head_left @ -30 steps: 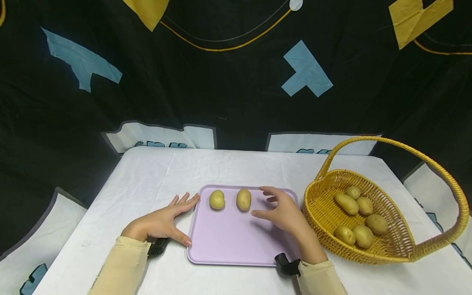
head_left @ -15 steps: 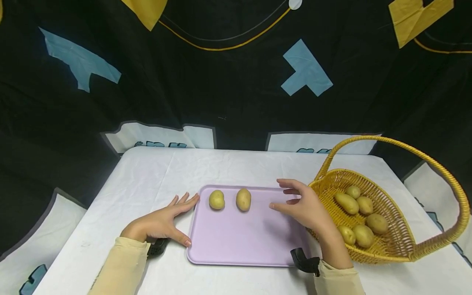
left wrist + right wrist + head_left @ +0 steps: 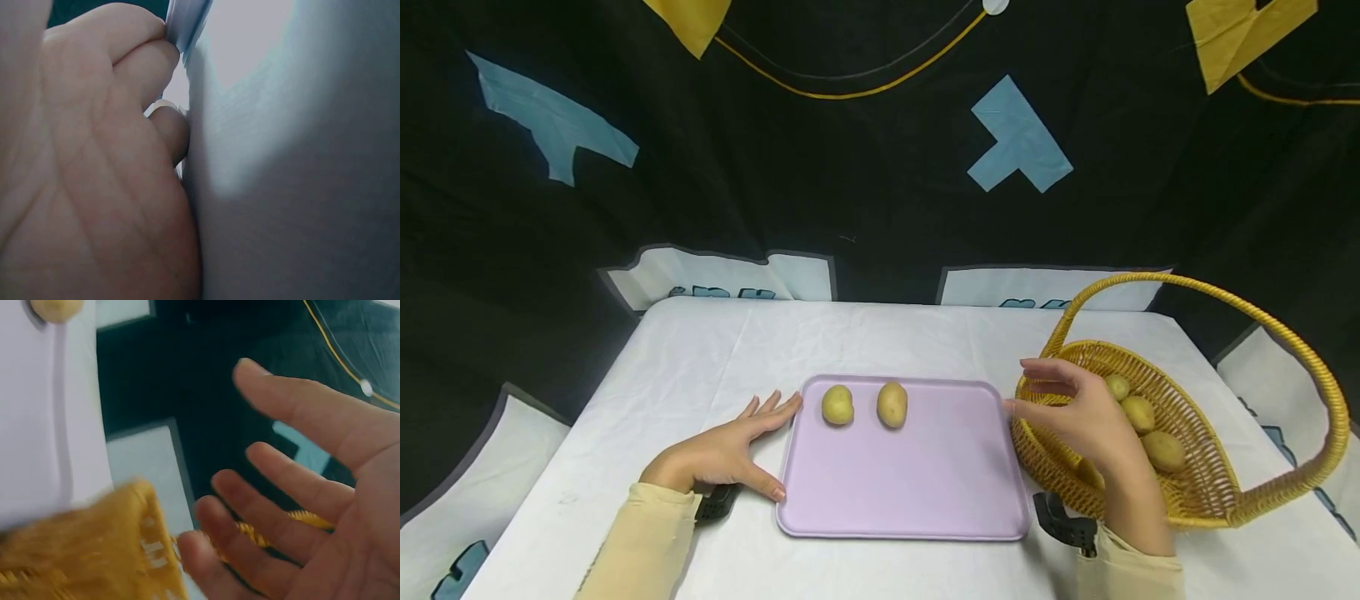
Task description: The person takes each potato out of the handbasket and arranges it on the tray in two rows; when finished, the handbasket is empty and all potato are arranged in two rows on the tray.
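Note:
A purple tray (image 3: 910, 475) lies on the white table with two potatoes near its far edge, a rounder one (image 3: 837, 405) and an oval one (image 3: 892, 405). My left hand (image 3: 722, 450) rests at the tray's left edge, fingers spread, thumb and fingertips touching the rim. My right hand (image 3: 1093, 425), empty with parted fingers, hovers over the left part of the yellow wicker basket (image 3: 1213, 467). It hides some of the potatoes there; others, such as one potato (image 3: 1163, 451), show beside it. In the right wrist view the right hand (image 3: 294, 506) has nothing between thumb and fingers.
The basket's tall arched handle (image 3: 1311, 358) rises on the right. A black cloth (image 3: 865, 192) with blue and yellow shapes hangs behind the white table (image 3: 700, 358). Black straps sit at both wrists.
My right hand has moved right, from above the tray to above the basket. The left hand keeps its place at the tray's edge, and both potatoes on the tray lie as before.

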`<control>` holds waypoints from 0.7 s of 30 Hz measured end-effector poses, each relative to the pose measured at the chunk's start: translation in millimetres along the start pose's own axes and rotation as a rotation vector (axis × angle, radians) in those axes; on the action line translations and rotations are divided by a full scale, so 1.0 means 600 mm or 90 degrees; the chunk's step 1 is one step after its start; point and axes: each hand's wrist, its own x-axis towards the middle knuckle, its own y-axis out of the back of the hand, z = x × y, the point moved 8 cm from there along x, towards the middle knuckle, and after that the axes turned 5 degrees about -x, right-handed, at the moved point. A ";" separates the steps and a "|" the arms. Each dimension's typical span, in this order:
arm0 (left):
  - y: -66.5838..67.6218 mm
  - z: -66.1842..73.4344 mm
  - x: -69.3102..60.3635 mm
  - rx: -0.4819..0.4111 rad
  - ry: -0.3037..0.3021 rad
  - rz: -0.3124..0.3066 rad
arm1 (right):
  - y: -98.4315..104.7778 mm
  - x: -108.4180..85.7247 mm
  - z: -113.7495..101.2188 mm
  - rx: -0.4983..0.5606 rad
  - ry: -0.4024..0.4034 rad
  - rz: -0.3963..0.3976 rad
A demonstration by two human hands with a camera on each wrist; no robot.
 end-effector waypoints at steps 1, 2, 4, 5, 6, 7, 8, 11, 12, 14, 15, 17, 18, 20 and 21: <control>0.001 0.000 0.000 0.001 -0.001 0.000 | 0.005 -0.001 0.002 -0.005 0.002 -0.001; 0.001 0.001 0.000 0.001 -0.002 0.002 | 0.011 -0.003 0.005 -0.012 0.000 -0.004; 0.002 0.001 0.000 0.002 -0.003 0.003 | 0.018 -0.006 0.013 -0.021 -0.013 -0.011; 0.003 0.001 0.000 0.002 -0.003 0.003 | 0.021 -0.008 0.017 -0.026 -0.021 -0.015; 0.003 0.001 0.000 0.002 -0.003 0.002 | 0.023 -0.009 0.022 -0.033 -0.034 -0.020; 0.003 0.001 0.000 0.001 -0.003 0.002 | 0.025 -0.011 0.027 -0.038 -0.048 -0.024; 0.003 0.001 0.000 0.000 -0.003 0.002 | 0.025 -0.013 0.033 -0.043 -0.063 -0.031; 0.002 0.001 0.000 -0.001 -0.004 0.000 | 0.026 -0.017 0.048 -0.053 -0.101 -0.052; 0.001 0.001 0.000 -0.001 -0.004 -0.002 | 0.026 -0.017 0.052 -0.062 -0.112 -0.059; 0.001 0.002 0.000 -0.001 -0.004 -0.002 | 0.025 -0.019 0.061 -0.078 -0.126 -0.075; 0.001 0.002 0.000 0.000 -0.004 -0.002 | 0.025 -0.019 0.065 -0.087 -0.132 -0.082; 0.000 0.002 0.000 0.001 -0.003 -0.002 | 0.026 -0.020 0.073 -0.111 -0.146 -0.095; 0.000 0.002 0.000 0.002 -0.003 -0.002 | 0.026 -0.020 0.076 -0.122 -0.149 -0.100; 0.000 0.003 0.000 0.005 -0.002 -0.001 | 0.027 -0.021 0.082 -0.136 -0.157 -0.110; 0.000 0.003 0.000 0.005 -0.002 -0.001 | 0.027 -0.021 0.085 -0.143 -0.161 -0.114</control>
